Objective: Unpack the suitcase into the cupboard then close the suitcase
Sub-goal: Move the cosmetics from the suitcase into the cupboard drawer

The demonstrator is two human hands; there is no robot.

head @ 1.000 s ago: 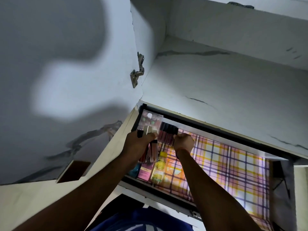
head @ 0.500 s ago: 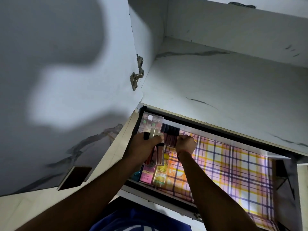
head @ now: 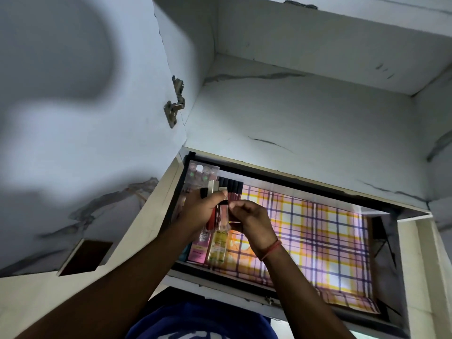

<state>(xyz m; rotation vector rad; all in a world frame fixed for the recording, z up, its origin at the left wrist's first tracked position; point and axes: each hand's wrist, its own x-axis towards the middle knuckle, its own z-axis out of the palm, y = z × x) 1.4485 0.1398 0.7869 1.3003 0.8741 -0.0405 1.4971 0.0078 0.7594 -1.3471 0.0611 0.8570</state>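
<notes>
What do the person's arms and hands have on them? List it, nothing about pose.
Both forearms are bare, with no sleeves in view. The right hand has a thin reddish thread band at the wrist. The left hand shows no ring, watch or band.

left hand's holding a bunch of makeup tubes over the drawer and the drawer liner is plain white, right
Not quite. The head view shows the left hand gripping makeup tubes over the open drawer, but the drawer liner is plaid: pink, yellow and purple, not plain white.
</notes>
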